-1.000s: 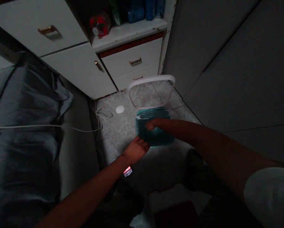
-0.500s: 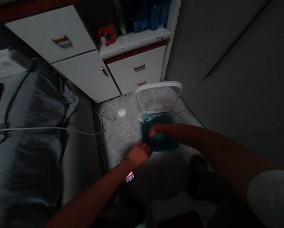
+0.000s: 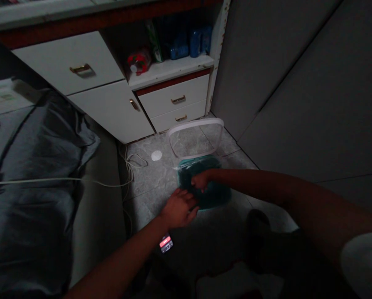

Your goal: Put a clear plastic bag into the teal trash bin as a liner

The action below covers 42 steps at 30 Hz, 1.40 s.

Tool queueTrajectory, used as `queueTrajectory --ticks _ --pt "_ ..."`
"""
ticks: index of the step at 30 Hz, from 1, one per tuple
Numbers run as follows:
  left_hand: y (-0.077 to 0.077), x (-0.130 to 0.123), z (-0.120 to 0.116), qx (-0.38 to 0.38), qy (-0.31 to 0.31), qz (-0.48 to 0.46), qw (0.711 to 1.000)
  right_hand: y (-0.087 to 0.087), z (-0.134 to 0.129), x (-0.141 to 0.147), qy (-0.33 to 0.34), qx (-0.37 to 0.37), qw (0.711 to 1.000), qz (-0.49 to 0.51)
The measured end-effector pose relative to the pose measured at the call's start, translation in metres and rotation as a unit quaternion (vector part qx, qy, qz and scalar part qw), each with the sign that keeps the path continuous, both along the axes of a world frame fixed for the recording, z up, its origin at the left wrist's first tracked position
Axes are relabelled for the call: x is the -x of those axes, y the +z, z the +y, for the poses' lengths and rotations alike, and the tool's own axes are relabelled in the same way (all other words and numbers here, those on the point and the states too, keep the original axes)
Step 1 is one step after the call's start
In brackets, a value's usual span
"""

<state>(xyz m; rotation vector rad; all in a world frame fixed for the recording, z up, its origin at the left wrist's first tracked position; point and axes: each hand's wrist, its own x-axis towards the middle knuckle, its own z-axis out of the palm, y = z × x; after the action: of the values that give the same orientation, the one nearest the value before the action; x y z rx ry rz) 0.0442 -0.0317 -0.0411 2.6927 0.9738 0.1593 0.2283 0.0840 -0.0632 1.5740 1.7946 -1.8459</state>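
A teal bin [image 3: 215, 202] stands on the floor in front of me, with clear plastic film [image 3: 184, 163] showing along its far edge. My left hand [image 3: 179, 208] rests at its near left edge, fingers stretched over the rim and thumb apart. Coming in from the right, my right hand [image 3: 201, 180] is over or within the bin's opening. Its fingers are curled; whatever they may hold is hidden. Directly behind the bin, a pale rounded ring frame [image 3: 196, 123] stands tilted up. Dim light obscures the bin's inside.
A lit phone [image 3: 166, 243] lies near my left wrist. On the tiles are a white round piece [image 3: 156, 155] and a loose cable [image 3: 130, 164]. White drawers [image 3: 173, 99] stand behind, grey panels [image 3: 298, 108] at right, a bed with grey cloth [image 3: 39, 207] at left.
My view has tilted, so the room sits lower in the picture. My left hand's fingers now reach further over the bin's edge, its thumb apart. My right hand stays at the opening.
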Motion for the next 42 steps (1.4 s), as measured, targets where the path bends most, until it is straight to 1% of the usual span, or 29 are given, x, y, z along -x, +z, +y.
queueTrajectory --ticks 1,2,3,4,5,6,7,8,9,10,11,12,13,15,16,17,20,24,29,32,34,35,37,39,42 --pt "0.002 0.005 0.008 0.008 0.056 -0.045 0.997 0.008 -0.001 -0.012 0.059 0.034 0.998 0.003" --pt "0.003 0.01 0.018 0.012 0.115 -0.089 0.989 0.017 -0.001 -0.026 0.105 0.051 0.993 0.017" --pt "0.001 0.017 0.03 0.011 0.174 -0.129 0.976 0.025 0.001 -0.042 0.126 0.045 0.99 0.038" --pt "-0.004 0.024 0.043 0.009 0.224 -0.163 0.961 0.034 0.005 -0.06 0.128 0.014 0.99 0.064" --pt "-0.01 0.031 0.057 0.004 0.264 -0.191 0.945 0.041 0.009 -0.078 0.109 -0.032 0.991 0.078" --pt "-0.018 0.038 0.071 0.004 0.299 -0.215 0.93 0.046 0.014 -0.094 0.065 -0.092 0.991 0.073" --pt "-0.027 0.045 0.085 0.014 0.328 -0.237 0.914 0.048 0.02 -0.109 0.005 -0.164 0.985 0.056" --pt "-0.036 0.051 0.098 0.041 0.353 -0.257 0.899 0.049 0.024 -0.122 -0.062 -0.229 0.971 0.026" --pt "-0.044 0.057 0.109 0.083 0.371 -0.275 0.883 0.048 0.028 -0.132 -0.121 -0.274 0.954 -0.003" --pt "-0.051 0.061 0.118 0.132 0.378 -0.29 0.869 0.045 0.03 -0.14 -0.166 -0.289 0.942 -0.026" --pt "-0.056 0.064 0.125 0.179 0.375 -0.301 0.859 0.041 0.031 -0.145 -0.194 -0.268 0.943 -0.041" --pt "-0.06 0.067 0.13 0.218 0.364 -0.307 0.852 0.036 0.031 -0.149 -0.21 -0.217 0.952 -0.046" --pt "-0.062 0.069 0.133 0.247 0.349 -0.309 0.849 0.03 0.031 -0.152 -0.216 -0.149 0.964 -0.042" --pt "-0.063 0.071 0.135 0.282 0.325 -0.304 0.85 0.021 0.03 -0.158 -0.219 -0.029 0.975 -0.012" --pt "-0.063 0.072 0.135 0.293 0.319 -0.3 0.85 0.016 0.029 -0.16 -0.219 0.004 0.976 0.007" --pt "-0.062 0.073 0.135 0.301 0.317 -0.297 0.849 0.013 0.029 -0.163 -0.221 0.017 0.975 0.024" --pt "-0.064 0.074 0.134 0.301 0.32 -0.312 0.842 0.004 0.029 -0.169 -0.233 -0.003 0.972 0.04" --pt "-0.075 0.072 0.133 0.276 0.359 -0.358 0.816 -0.005 0.028 -0.169 -0.237 -0.049 0.969 0.045" --pt "-0.092 0.065 0.134 0.261 0.401 -0.394 0.785 -0.015 0.027 -0.161 -0.216 -0.184 0.959 -0.022" --pt "-0.097 0.059 0.137 0.257 0.425 -0.408 0.766 -0.023 0.031 -0.159 -0.188 -0.267 0.943 -0.054" --pt "-0.098 0.055 0.139 0.264 0.444 -0.411 0.751 -0.027 0.034 -0.156 -0.171 -0.297 0.936 -0.076" --pt "-0.099 0.053 0.14 0.27 0.451 -0.41 0.745 -0.029 0.035 -0.154 -0.17 -0.295 0.936 -0.086" --pt "-0.1 0.051 0.142 0.28 0.463 -0.407 0.736 -0.032 0.037 -0.149 -0.189 -0.259 0.942 -0.1" --pt "-0.102 0.049 0.143 0.288 0.469 -0.403 0.731 -0.033 0.036 -0.144 -0.222 -0.197 0.95 -0.093" --pt "-0.104 0.047 0.144 0.303 0.477 -0.395 0.724 -0.033 0.033 -0.142 -0.261 -0.095 0.959 -0.049"
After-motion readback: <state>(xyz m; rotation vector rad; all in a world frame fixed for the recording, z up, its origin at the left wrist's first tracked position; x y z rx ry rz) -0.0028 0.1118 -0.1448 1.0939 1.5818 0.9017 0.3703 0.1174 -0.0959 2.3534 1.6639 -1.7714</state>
